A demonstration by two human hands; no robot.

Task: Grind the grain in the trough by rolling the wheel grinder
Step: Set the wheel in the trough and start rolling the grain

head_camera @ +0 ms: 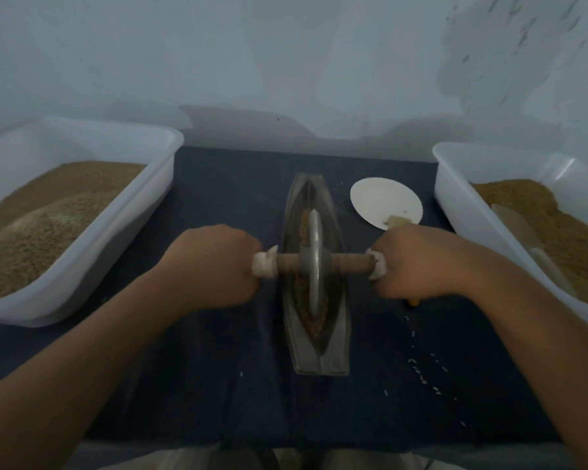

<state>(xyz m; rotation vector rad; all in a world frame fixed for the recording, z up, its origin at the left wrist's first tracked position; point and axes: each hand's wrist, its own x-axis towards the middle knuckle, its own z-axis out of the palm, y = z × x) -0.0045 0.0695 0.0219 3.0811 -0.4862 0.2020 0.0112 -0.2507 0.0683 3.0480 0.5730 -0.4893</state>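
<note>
A boat-shaped metal trough lies lengthwise on the dark cloth in the middle. Brown grain fills its groove. The wheel grinder, a grey disc on a wooden axle, stands upright in the groove about midway along. My left hand is closed around the axle's left handle, where a white wrapping shows. My right hand is closed around the right handle, also wrapped in white. Both forearms reach in from the bottom corners.
A white plastic tub of grain stands at the left, another white tub of grain with a flat scoop at the right. A white plate sits behind my right hand. Spilled grains dot the cloth. A wall is close behind.
</note>
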